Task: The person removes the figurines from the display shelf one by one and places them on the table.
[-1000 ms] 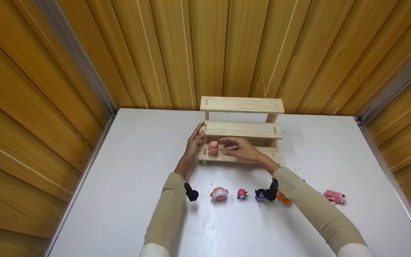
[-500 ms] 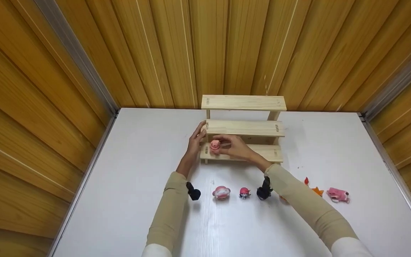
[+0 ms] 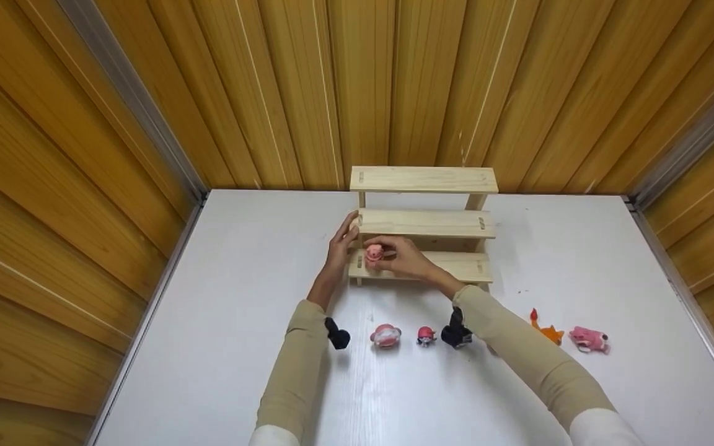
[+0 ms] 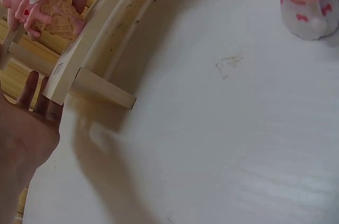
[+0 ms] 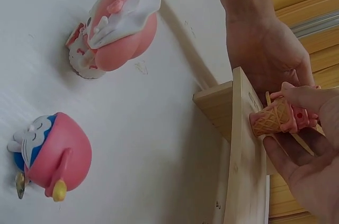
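A pink animal figurine in a waffle cone (image 3: 374, 253) stands at the left end of the lowest step of a three-tier wooden display rack (image 3: 425, 221). My right hand (image 3: 408, 257) pinches it between thumb and fingers; in the right wrist view, the cone (image 5: 273, 118) meets the board. Against the rack's left side, beside the middle and lowest steps, rests my left hand (image 3: 338, 249), its fingers fairly straight. Part of that hand is hidden behind the board in the left wrist view.
Along the white table (image 3: 239, 279) lies a row of toys: a pink-and-white figurine (image 3: 385, 335), a small red-hooded figurine (image 3: 426, 336), an orange figurine (image 3: 551, 335) and a pink figurine (image 3: 590, 339). The right sleeve and wrist camera cover part of the row. Wooden panels (image 3: 363, 93) stand behind.
One second ago my right hand was just right of the figurine, apart from it. Its fingers have since come around the figurine. My left hand stays at the rack's side.
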A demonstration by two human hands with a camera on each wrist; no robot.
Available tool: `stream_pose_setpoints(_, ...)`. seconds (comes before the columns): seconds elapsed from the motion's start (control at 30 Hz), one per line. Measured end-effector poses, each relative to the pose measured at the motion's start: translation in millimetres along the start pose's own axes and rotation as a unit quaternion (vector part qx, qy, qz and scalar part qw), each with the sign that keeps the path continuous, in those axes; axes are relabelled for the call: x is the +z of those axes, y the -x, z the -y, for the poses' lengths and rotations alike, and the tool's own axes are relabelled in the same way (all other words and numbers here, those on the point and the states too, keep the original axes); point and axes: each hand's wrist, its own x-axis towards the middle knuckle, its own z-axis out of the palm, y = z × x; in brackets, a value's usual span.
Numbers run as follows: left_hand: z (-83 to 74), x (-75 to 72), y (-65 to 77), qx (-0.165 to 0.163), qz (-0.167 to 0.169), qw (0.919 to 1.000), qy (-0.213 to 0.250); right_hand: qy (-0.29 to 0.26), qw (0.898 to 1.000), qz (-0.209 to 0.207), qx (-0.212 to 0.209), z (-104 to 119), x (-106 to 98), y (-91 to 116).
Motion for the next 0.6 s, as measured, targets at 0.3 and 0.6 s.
stream_pose_setpoints(0.3,1.0,-1.1,-0.7,-0.009,0.001,1.0,-0.003,-0.007,1.0,0.008,0.007,-0.7,-3.0,5.0)
stream_pose_setpoints(0.6,0.5,-1.7,-0.2,-0.013,0.0,0.9999,0.011,-0.006,0.999,0.028,0.025,-0.5,-11.2,14.8)
